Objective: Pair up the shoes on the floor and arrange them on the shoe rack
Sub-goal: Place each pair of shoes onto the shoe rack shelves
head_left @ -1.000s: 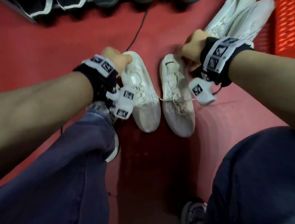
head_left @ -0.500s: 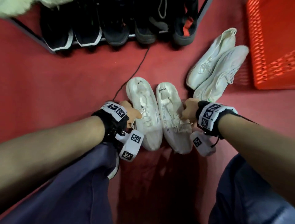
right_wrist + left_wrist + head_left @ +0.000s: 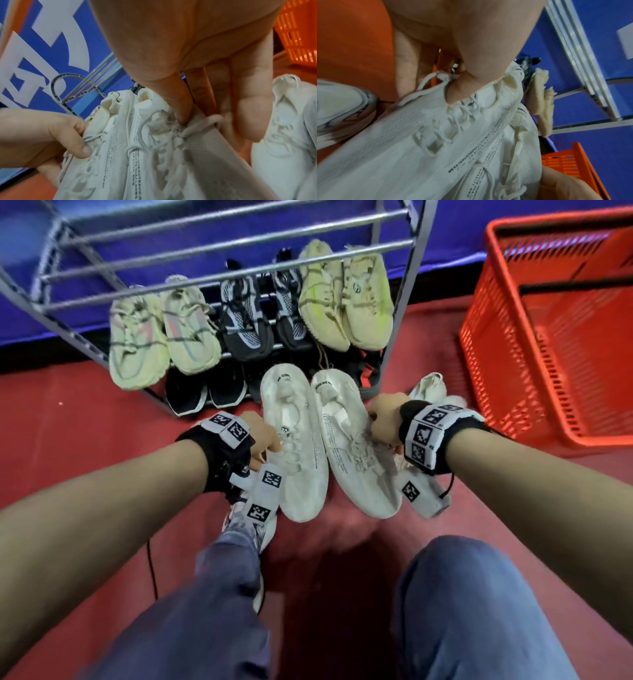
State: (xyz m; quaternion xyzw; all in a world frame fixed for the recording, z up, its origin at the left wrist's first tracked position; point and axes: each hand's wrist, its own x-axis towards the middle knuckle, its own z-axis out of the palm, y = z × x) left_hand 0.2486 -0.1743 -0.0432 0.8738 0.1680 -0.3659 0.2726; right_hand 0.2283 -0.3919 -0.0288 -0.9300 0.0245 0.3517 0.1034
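Observation:
Two matching white sneakers are held side by side in front of the metal shoe rack [image 3: 399, 313], heels pointing toward it. My left hand [image 3: 265, 436] grips the left white sneaker [image 3: 294, 446] at its outer side, thumb pressed into the laces [image 3: 458, 94]. My right hand [image 3: 383, 422] grips the right white sneaker [image 3: 352, 446] the same way, thumb at the lace knot [image 3: 183, 119]. The rack's middle shelf carries a cream pair [image 3: 161, 337], a black-grey pair [image 3: 260, 316] and a yellow-cream pair [image 3: 346, 299]. Dark shoes [image 3: 205, 392] sit on the bottom shelf.
Another white pair [image 3: 431, 392] lies on the red floor [image 3: 85, 419] behind my right wrist. An orange plastic basket [image 3: 548, 337] stands at the right. The rack's upper bars [image 3: 222, 244] carry nothing. A black cable [image 3: 150, 570] runs by my left leg. My knees fill the foreground.
Both hands slid from the sneakers' heels to their midsections and lifted the pair together toward the rack. My head tilted up, bringing the rack's shelves into view.

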